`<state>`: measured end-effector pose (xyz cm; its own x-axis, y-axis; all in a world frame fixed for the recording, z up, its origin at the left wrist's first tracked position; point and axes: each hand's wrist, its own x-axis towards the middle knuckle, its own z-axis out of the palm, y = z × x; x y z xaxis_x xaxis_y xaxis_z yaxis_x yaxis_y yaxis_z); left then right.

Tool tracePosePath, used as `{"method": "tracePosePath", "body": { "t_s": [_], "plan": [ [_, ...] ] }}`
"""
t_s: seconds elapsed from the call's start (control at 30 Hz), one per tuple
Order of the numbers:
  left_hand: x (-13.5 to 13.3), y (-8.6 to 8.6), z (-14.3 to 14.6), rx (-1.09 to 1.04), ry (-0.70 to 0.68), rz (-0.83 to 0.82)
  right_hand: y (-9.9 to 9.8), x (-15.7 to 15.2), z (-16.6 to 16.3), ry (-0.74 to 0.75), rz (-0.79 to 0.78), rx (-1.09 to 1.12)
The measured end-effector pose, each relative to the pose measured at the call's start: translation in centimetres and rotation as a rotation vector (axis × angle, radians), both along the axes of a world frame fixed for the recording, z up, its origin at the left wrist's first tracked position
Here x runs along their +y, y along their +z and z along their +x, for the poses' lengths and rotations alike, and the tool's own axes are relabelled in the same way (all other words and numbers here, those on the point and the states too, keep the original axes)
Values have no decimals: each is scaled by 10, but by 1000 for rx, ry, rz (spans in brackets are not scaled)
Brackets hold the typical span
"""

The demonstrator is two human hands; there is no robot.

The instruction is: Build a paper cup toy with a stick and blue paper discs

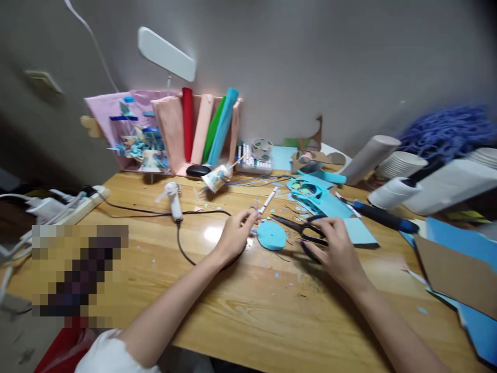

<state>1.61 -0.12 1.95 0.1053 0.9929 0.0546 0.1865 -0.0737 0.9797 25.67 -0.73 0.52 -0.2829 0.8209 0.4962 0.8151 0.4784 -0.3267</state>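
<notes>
Black scissors (298,226) are in my right hand (339,251), its fingers in and around the handle loops. The blades point left, toward my other hand, slightly parted. My left hand (236,233) is closed in a pinch over the desk. A small pale bit shows at its fingertips, too small and blurred to name. Just right of that hand lies a round light-blue disc (271,235) with a dark dot at its centre. A white marker (267,200) with red marks lies right behind the left fingertips.
A hot glue gun (174,202) with a black cord stands left. Behind are a decorated paper cup (216,178), felt rolls (220,127) and a marker box (254,165). Blue cut sheets (328,199), a blue-black tool (384,216) and cardboard (458,272) lie right. Scraps litter the desk.
</notes>
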Motion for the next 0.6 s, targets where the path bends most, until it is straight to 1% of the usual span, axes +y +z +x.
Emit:
{"method": "tracePosePath", "body": {
  "t_s": [0.07,0.2,0.37,0.5,0.6],
  "plan": [
    [-1,-3,-1,-87,-19,-80,2,-3,-6,15,-29,-63],
    [-5,-1,-3,-87,-76,-157,7,-9,-14,-5,-77,-183],
    [-9,3,0,-33,-112,-121,9,-11,-16,35,-71,-247],
    [-10,-1,4,29,-67,-114,8,-11,-17,42,-38,-294],
    [-10,-4,6,25,-47,-122,9,-11,-18,52,-49,-317]
  ]
}}
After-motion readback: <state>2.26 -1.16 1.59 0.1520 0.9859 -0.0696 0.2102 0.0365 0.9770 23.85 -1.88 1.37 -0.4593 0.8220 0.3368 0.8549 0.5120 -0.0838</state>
